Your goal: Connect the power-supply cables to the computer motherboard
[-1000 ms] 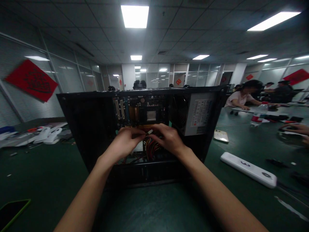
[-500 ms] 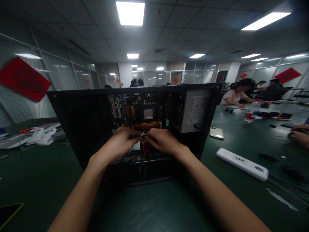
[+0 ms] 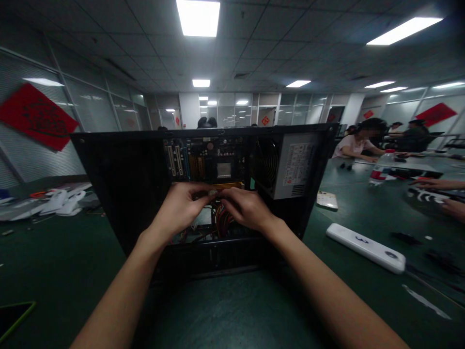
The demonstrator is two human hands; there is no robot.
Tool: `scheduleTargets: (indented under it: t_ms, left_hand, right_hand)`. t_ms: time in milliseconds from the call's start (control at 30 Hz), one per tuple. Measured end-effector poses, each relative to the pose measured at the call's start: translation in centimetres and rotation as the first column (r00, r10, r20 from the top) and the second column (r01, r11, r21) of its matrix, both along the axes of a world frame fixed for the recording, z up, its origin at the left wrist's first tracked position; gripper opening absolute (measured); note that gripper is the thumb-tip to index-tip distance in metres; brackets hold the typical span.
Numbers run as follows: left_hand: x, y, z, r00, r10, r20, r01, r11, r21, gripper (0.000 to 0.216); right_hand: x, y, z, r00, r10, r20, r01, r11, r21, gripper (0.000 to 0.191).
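A black computer case (image 3: 116, 194) stands with its open side facing me, showing the motherboard (image 3: 236, 160) inside. At its upper right sits the grey power supply (image 3: 296, 167) with a round fan. My left hand (image 3: 183, 206) reaches into the case, thumb and fingers pinched on a small pale cable connector (image 3: 212, 192). Close beside it is my right hand (image 3: 249, 206), its fingertips closed together by the connector; what lies between them is too small to tell. Below the fingers hangs a bundle of red and dark cables (image 3: 223, 220). Just above them runs a yellow-orange memory slot (image 3: 230, 185).
To the right lie a white power bank (image 3: 365, 246), a pale flat device (image 3: 327, 199), dark cables (image 3: 441, 261) and a bottle (image 3: 381, 167). A co-worker's hands (image 3: 450, 194) are at the right edge. Papers and white plastic (image 3: 65, 201) lie left; a green-edged phone (image 3: 14, 317) lies front left.
Both my hands have risen slightly inside the case, carrying the connector up toward the memory slot. On the right, the co-worker's hands have come further into view with a striped object.
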State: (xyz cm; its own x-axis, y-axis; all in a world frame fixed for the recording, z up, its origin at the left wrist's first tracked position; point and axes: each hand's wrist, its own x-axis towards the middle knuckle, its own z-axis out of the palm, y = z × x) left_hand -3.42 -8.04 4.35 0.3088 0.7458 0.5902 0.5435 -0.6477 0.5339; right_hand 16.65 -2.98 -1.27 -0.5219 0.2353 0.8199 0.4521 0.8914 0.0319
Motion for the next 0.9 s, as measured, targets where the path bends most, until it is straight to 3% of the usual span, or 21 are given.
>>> scheduleTargets:
  t_ms: [233,367,467,667,900]
  left_hand:
    - [-0.1,0.0,-0.1,0.998,-0.022,0.055,0.024,0.999,-0.025,0.022]
    - [0.2,0.0,0.0,0.998,-0.013,0.055,0.014,1.0,-0.013,0.021]
    - [0.5,-0.1,0.0,0.998,-0.008,0.059,0.008,1.0,0.0,0.021]
    - [1.5,0.1,-0.5,0.995,0.055,0.084,-0.057,0.998,0.022,0.027]
    - [1.4,1.0,-1.3,0.993,-0.011,0.118,0.021,0.997,-0.08,0.032]
  right_hand:
    - [0.1,-0.1,0.0,1.0,-0.019,0.012,0.018,0.997,0.069,0.02]
    - [0.1,-0.1,0.1,0.997,0.029,-0.072,-0.02,0.992,0.128,0.021]
    - [0.1,-0.3,0.2,0.99,0.046,-0.136,-0.022,0.984,0.177,0.032]
    - [-0.4,-0.6,0.2,0.98,-0.189,0.065,0.164,0.946,0.282,0.039]
    - [-0.4,0.0,0.0,0.971,-0.227,-0.071,0.237,0.949,0.206,0.027]
